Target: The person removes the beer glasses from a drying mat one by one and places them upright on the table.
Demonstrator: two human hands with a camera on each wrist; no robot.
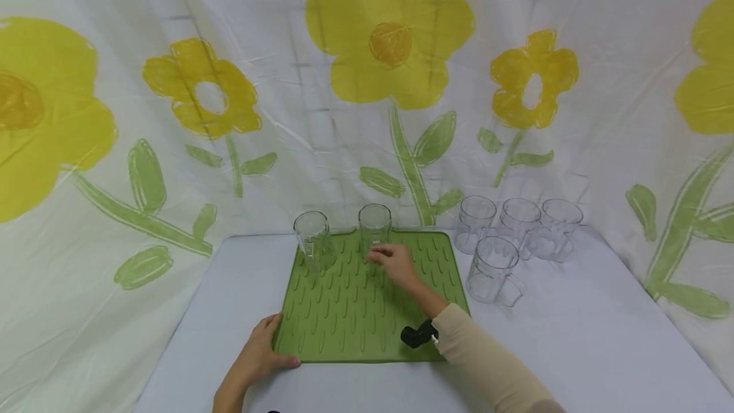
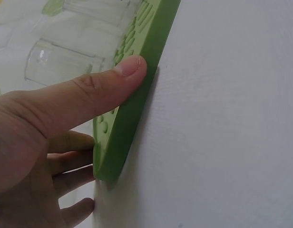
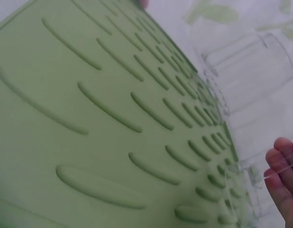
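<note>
A green ridged drying mat (image 1: pixel 327 324) lies on the table. My left hand (image 1: pixel 258 354) is at its near left corner; in the left wrist view the extended thumb (image 2: pixel 96 90) rests along the front edge, with the other fingers against the left side. On the mat's far part stand two clear glass mugs, the left one (image 1: pixel 313 241) apart from both hands. My right hand (image 1: pixel 397 264) pinches the near side of the other mug (image 1: pixel 374 225), apparently by its handle. In the right wrist view, curled fingertips (image 3: pixel 278 164) meet a thin transparent edge at the frame's right side.
Several more glass mugs stand right of the mat, one (image 1: pixel 493 269) nearer than the others (image 1: pixel 518 222). A white cloth covers the table (image 1: pixel 602 336). Behind it hangs a curtain (image 1: pixel 275 164) with yellow flowers. A black wrist camera (image 1: pixel 417 335) sits at the right sleeve.
</note>
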